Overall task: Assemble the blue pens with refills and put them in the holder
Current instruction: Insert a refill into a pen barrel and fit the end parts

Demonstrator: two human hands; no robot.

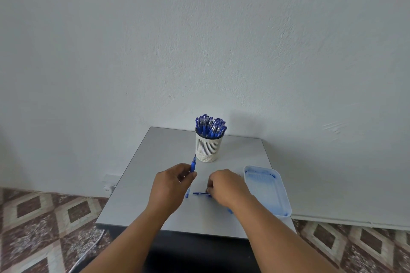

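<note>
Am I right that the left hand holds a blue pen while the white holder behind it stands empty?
Not quite. The head view shows the holder packed with blue pens, not empty. The rest stands: the left hand does hold a blue pen.

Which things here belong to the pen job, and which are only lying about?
For the job:
- pen held by the left hand
- pen part on the table, at the right hand
- holder, full of pens
- blue-stained tray

Lying about:
- white cable on the floor
- wall socket
</note>
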